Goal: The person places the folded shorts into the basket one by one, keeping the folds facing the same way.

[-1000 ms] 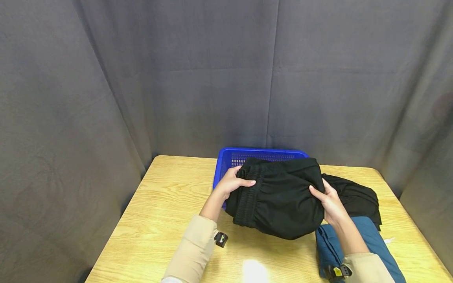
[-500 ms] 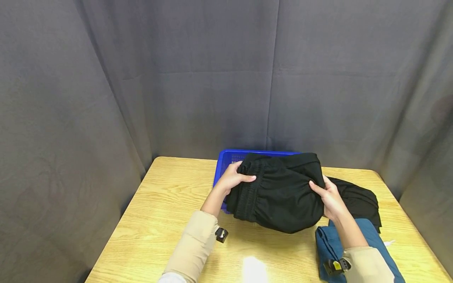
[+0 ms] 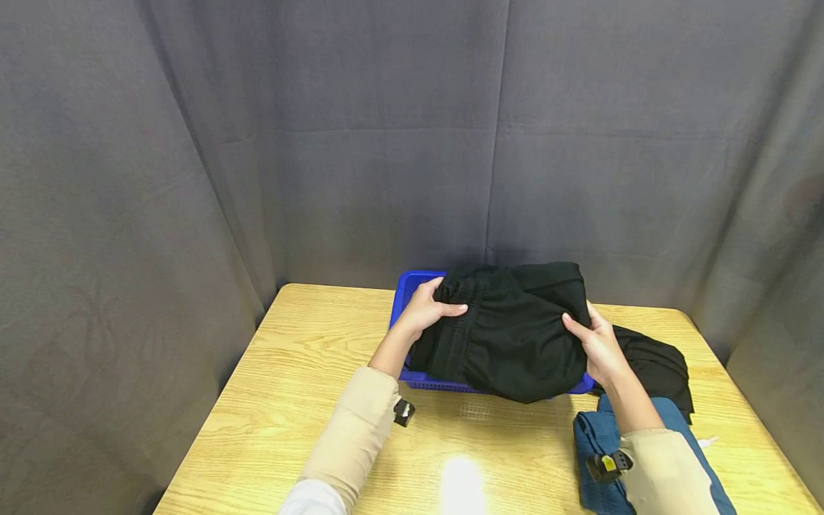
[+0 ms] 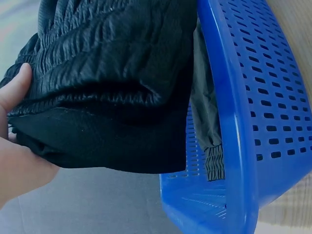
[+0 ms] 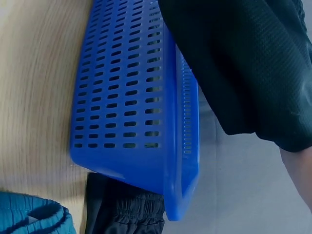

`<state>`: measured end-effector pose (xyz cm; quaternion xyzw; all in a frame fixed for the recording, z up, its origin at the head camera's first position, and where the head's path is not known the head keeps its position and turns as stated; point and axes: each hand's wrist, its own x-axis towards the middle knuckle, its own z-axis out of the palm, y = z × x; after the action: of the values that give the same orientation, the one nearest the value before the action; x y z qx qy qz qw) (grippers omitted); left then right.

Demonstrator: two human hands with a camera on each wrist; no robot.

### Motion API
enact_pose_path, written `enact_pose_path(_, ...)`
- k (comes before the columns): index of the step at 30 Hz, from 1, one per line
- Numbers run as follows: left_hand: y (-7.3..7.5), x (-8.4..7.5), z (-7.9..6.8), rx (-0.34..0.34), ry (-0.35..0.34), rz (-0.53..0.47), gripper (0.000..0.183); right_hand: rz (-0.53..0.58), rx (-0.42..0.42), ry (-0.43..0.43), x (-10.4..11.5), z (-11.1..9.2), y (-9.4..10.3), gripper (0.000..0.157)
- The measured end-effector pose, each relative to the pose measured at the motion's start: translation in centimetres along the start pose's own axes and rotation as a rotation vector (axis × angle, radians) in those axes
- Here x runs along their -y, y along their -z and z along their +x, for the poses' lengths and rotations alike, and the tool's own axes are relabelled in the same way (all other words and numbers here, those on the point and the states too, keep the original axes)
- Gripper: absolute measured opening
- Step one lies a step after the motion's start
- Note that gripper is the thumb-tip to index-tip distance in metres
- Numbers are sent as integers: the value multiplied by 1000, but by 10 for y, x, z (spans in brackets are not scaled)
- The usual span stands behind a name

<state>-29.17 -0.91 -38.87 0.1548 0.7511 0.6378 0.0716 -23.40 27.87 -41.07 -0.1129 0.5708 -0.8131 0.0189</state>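
Observation:
A folded pair of black pants [image 3: 515, 336] with a gathered elastic waistband hangs over the blue plastic basket [image 3: 407, 293], held between both hands. My left hand [image 3: 425, 312] grips the waistband end, thumb on top and fingers underneath. At the opposite end my right hand [image 3: 601, 350] pinches the cloth, its thumb lying on the upper face. The left wrist view shows the layered waistband [image 4: 97, 58] close beside the basket's rim [image 4: 234, 117]. Inside the basket lies a dark garment with a ribbed cuff [image 4: 214, 161]. Most of the basket's inside is hidden by the pants.
Right of the basket lies another black garment [image 3: 656, 365] with a gathered edge. Nearer, a folded blue garment [image 3: 682, 429] rests on the wooden table [image 3: 309, 357], partly beneath the right forearm. A grey curtain [image 3: 386, 143] hangs behind the table and along both sides.
Both hands have carried the black pants away from the body, from in front of the basket to over it. The basket's near side now shows below the cloth.

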Motion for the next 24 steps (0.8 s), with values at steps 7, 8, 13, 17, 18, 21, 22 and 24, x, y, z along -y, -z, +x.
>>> enact_pose_path(7, -3, 1, 4, -38, -25, 17, 59, -106, -95, 21, -4, 7, 0, 43)
enact_pose_path(8, -3, 2, 4, -44, -24, 26, 60, -130, -111, 32, -5, 9, 0, 43)
enact_pose_path(13, -4, 1, 7, -70, -6, 47, 68, -221, -168, 93, -11, 14, 0, 48)
enact_pose_path(17, -6, 3, 8, -92, -28, 53, 64, -265, -203, 139, -13, 18, -1, 46)
enact_pose_path(18, -6, 4, 9, -96, -39, 52, 61, -273, -217, 154, -13, 20, -1, 44)
enact_pose_path(21, -8, 5, 10, -118, -89, 46, 54, -299, -250, 213, -12, 25, -3, 40)
enact_pose_path(22, -8, 5, 10, -128, -109, 44, 52, -302, -256, 235, -11, 26, -4, 39)
enact_pose_path(24, -9, 6, 10, -143, -143, 29, 49, -304, -273, 280, -9, 29, -5, 36)
